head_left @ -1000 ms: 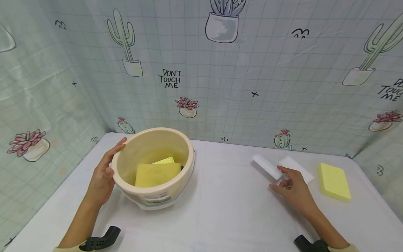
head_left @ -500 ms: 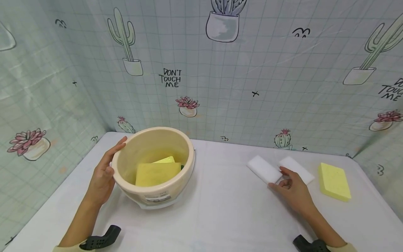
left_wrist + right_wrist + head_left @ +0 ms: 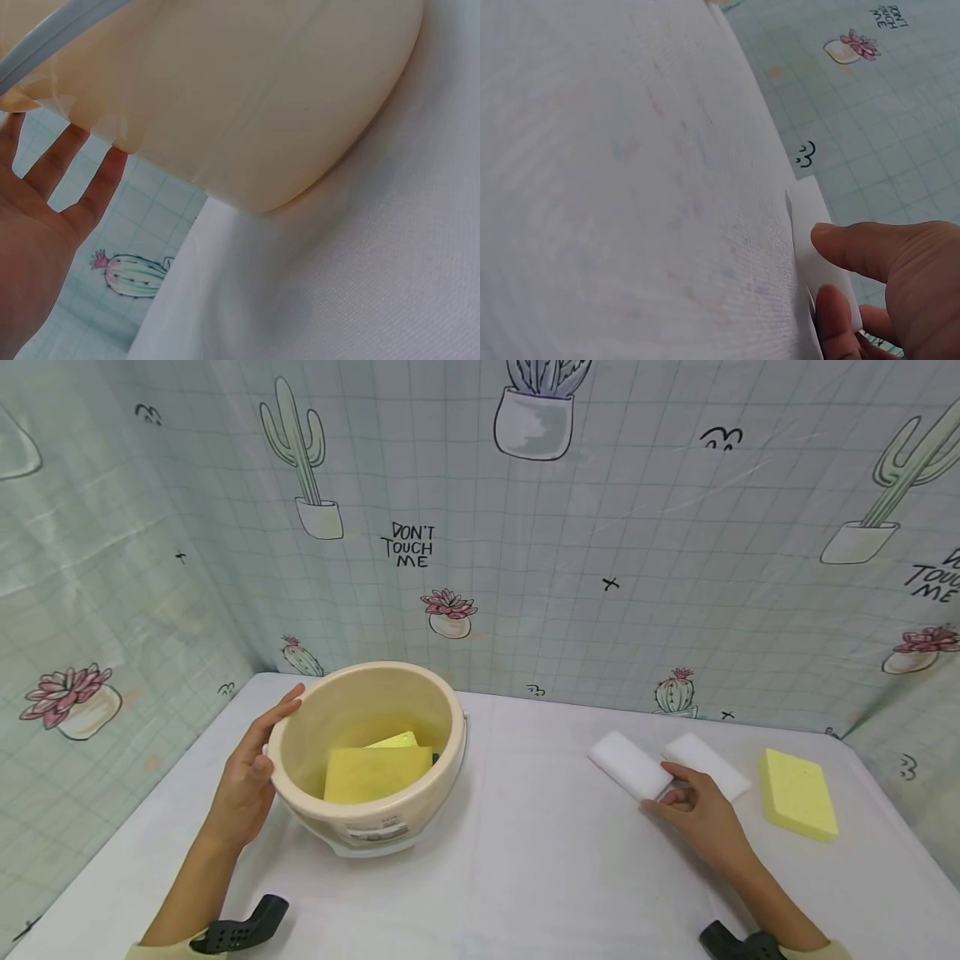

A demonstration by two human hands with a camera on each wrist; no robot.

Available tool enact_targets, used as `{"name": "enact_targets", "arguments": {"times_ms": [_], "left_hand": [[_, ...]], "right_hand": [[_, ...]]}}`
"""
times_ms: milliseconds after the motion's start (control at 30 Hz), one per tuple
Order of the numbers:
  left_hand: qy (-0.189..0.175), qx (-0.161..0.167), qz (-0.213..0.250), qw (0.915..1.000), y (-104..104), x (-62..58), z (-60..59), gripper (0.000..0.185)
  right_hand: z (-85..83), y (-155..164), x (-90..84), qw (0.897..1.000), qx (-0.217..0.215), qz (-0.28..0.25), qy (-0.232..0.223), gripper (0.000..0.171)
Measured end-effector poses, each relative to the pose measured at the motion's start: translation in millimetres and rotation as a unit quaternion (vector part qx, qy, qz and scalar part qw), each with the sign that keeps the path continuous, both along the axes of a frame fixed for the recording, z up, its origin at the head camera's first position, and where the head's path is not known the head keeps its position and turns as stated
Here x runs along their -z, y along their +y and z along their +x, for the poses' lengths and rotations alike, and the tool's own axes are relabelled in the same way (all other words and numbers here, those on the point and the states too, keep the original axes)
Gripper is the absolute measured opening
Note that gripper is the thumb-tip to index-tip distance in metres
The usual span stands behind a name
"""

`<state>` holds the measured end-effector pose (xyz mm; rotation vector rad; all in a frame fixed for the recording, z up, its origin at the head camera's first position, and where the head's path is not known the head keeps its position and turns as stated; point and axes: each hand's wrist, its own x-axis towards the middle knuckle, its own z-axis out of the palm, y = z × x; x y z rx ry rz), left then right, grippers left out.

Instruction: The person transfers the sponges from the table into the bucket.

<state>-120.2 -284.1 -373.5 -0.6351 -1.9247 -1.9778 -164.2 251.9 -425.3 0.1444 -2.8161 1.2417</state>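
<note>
A cream bowl (image 3: 367,810) stands left of centre on the white table (image 3: 525,868) with two yellow sponges (image 3: 377,774) inside. My left hand (image 3: 253,760) rests flat against the bowl's left wall, fingers straight and spread. The left wrist view shows that hand (image 3: 52,187) beside the bowl's rounded side (image 3: 262,97). My right hand (image 3: 678,797) pinches the near end of a white sponge (image 3: 628,763) that lies flat on the table. In the right wrist view the right hand (image 3: 855,292) has a finger on top of the white sponge (image 3: 808,217) and the thumb at its near edge.
A second white sponge (image 3: 711,762) lies just right of the first. A yellow sponge (image 3: 798,793) lies further right, near the table's right edge. A cactus-print curtain (image 3: 525,552) closes in the back and both sides. The bowl has a grey handle (image 3: 45,45).
The white sponge at my right hand was tilted up on its edge a second ago and now lies flat. My left hand and the bowl have not moved.
</note>
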Motion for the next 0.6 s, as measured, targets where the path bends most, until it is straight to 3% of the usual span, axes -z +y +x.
{"name": "enact_targets", "arguments": {"times_ms": [267, 600], "left_hand": [[0.012, 0.013, 0.007, 0.9998, -1.9, 2.3, -0.9, 0.065], [0.009, 0.010, 0.002, 0.9999, -0.8, 0.9, -1.4, 0.063]], "right_hand": [[0.3, 2.7, 0.2, 1.000, 0.000, 0.010, -0.011, 0.075], [3.3, 1.3, -5.3, 0.999, 0.003, -0.029, -0.031, 0.073]]}}
